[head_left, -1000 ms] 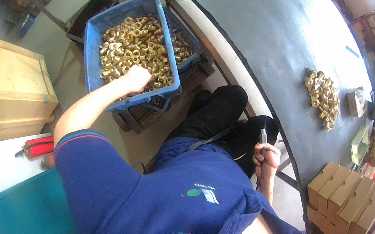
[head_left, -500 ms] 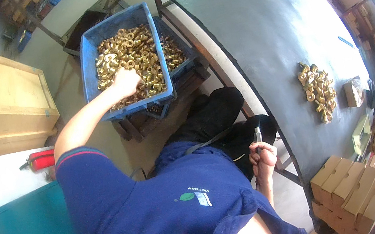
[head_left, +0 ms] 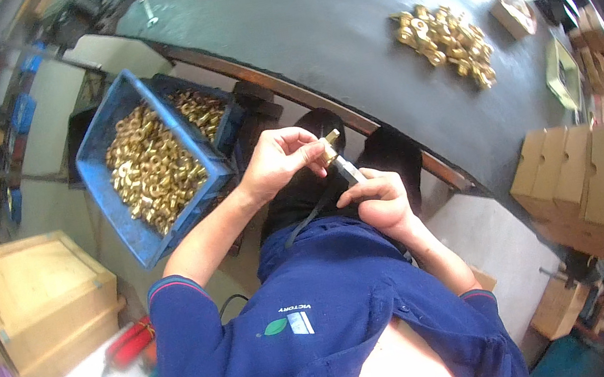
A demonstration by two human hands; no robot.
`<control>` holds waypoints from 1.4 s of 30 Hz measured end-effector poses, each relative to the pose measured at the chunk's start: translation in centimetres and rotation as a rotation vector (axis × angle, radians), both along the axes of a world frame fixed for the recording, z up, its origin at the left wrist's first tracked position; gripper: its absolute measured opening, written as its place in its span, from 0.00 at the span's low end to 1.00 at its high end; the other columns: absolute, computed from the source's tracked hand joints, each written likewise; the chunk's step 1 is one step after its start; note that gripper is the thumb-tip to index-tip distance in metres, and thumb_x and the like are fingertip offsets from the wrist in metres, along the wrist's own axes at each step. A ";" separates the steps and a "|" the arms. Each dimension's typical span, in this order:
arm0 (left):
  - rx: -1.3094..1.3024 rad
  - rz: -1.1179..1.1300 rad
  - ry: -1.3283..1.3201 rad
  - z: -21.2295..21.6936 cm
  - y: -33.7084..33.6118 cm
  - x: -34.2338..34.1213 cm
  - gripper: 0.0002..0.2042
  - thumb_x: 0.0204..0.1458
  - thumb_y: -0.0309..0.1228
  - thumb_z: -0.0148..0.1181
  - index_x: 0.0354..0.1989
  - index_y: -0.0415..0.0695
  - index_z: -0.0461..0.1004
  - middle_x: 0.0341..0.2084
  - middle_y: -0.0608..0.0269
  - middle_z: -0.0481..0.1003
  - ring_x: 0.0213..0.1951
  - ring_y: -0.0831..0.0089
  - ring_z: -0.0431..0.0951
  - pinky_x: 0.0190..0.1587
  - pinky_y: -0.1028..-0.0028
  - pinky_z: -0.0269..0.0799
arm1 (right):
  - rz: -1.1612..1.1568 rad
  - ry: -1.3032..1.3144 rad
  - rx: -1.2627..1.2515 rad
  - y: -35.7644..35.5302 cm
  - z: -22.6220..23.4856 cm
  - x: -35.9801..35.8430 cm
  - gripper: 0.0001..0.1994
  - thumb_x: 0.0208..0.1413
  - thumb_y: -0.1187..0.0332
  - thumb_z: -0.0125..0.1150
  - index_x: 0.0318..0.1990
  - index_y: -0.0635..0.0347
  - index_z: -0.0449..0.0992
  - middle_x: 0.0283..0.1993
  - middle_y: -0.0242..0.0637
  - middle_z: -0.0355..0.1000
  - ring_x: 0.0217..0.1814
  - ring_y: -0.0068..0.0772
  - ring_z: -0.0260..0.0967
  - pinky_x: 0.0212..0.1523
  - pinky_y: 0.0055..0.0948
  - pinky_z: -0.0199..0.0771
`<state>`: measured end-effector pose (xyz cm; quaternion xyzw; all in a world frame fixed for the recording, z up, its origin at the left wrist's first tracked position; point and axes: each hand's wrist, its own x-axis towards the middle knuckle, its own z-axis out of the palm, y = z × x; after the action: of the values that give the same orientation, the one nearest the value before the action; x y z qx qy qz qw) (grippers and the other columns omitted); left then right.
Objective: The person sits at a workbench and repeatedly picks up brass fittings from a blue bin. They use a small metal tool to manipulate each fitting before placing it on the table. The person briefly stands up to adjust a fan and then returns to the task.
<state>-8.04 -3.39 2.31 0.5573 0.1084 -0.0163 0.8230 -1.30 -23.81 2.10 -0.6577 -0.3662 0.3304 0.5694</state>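
My left hand (head_left: 280, 162) pinches a small brass fitting (head_left: 330, 150) between thumb and fingers, above my lap. My right hand (head_left: 382, 197) is closed around a silver metal rod-like tool (head_left: 349, 172), which points up toward the fitting. Tool tip and fitting meet or nearly meet; how far one sits in the other cannot be made out. To the left stands a blue plastic crate (head_left: 108, 214) with many loose brass fittings (head_left: 154, 165) inside. On the dark table lies a pile of similar brass fittings (head_left: 445, 43).
Behind the first crate is a second blue crate (head_left: 224, 122) with more fittings. The dark table (head_left: 277, 41) runs along the far side, its edge beyond my knees. Brown cardboard boxes (head_left: 579, 174) are stacked at right. A wooden crate (head_left: 44, 291) and red fire extinguisher (head_left: 128, 344) are at left.
My left hand has come out of the blue crate with a brass fitting and moved right to the tool. My right hand has raised the tool toward it. The view has turned.
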 end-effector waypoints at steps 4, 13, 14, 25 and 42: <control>0.158 -0.001 -0.018 0.1 -2.0 1.8 0.05 0.50 0.24 0.57 0.31 0.34 0.74 0.26 0.59 0.76 0.27 0.76 0.75 0.32 0.78 0.73 | -0.091 -0.050 -0.064 -1.3 -0.3 0.2 0.13 0.29 0.73 0.54 0.27 0.57 0.79 0.22 0.36 0.61 0.24 0.29 0.61 0.25 0.25 0.59; 0.205 -0.066 0.060 -0.4 -3.0 2.9 0.06 0.52 0.26 0.55 0.32 0.35 0.74 0.25 0.61 0.76 0.25 0.79 0.74 0.29 0.79 0.72 | -0.157 -0.347 -0.115 -1.6 -0.5 0.5 0.11 0.32 0.70 0.57 0.28 0.55 0.78 0.23 0.39 0.61 0.22 0.35 0.62 0.24 0.31 0.63; 0.201 -0.068 0.053 -0.6 -3.4 2.9 0.06 0.51 0.26 0.55 0.32 0.35 0.74 0.25 0.62 0.75 0.24 0.80 0.73 0.27 0.80 0.72 | -0.156 -0.297 -0.097 -1.6 -0.5 0.6 0.10 0.32 0.71 0.56 0.28 0.55 0.78 0.23 0.38 0.61 0.23 0.34 0.62 0.24 0.30 0.62; 0.250 -0.231 -0.015 0.1 -6.0 8.0 0.04 0.51 0.24 0.54 0.32 0.37 0.74 0.20 0.70 0.72 0.17 0.86 0.68 0.21 0.85 0.64 | -0.367 -0.461 -0.014 -4.2 -1.8 2.9 0.11 0.30 0.76 0.50 0.23 0.59 0.77 0.19 0.35 0.63 0.21 0.25 0.62 0.21 0.25 0.60; 0.228 0.000 -0.096 0.3 -5.2 13.9 0.07 0.51 0.29 0.55 0.27 0.39 0.76 0.16 0.69 0.71 0.12 0.88 0.63 0.14 0.85 0.58 | -0.353 -0.771 0.088 -6.6 -1.7 4.2 0.07 0.30 0.77 0.52 0.20 0.60 0.75 0.15 0.33 0.58 0.17 0.24 0.55 0.18 0.24 0.54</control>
<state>5.86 -8.56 2.58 0.6475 0.0700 0.0232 0.7585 2.88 -30.41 0.35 -0.7608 -0.4478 -0.0584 0.4661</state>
